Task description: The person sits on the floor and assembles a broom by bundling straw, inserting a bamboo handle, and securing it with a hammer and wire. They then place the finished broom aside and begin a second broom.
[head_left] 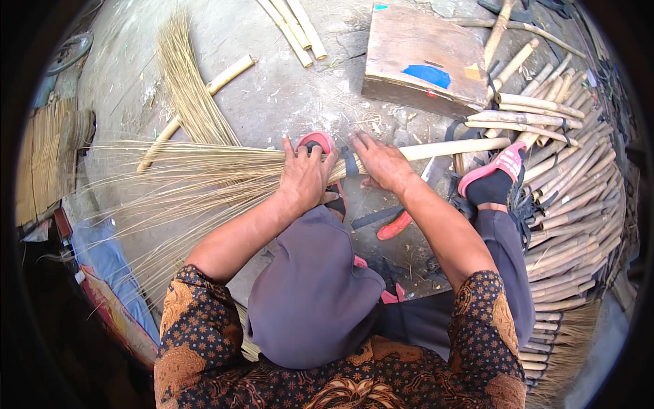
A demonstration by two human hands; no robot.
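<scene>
A stick broom lies crosswise before me: its thin straw-coloured sticks (225, 162) fan out to the left and a pale bamboo handle (456, 148) runs right. A black rubber strip (351, 164) is wound where sticks and handle meet. My left hand (306, 174) presses over the bundled sticks, left of the strip, fingers closed round them. Just right of the strip, my right hand (383, 162) spans the handle, fingers over its far side and thumb on the near side. Beneath lies a knife with a red handle (395, 225), its blade partly under the broom, beside a loose black strip (373, 217).
Another stick bundle (191, 82) lies at the far left across a bamboo pole (230, 75). A wooden box (426, 58) stands at the back. Many bamboo-handled brooms (572, 198) are piled on the right. My feet wear pink sandals (507, 160).
</scene>
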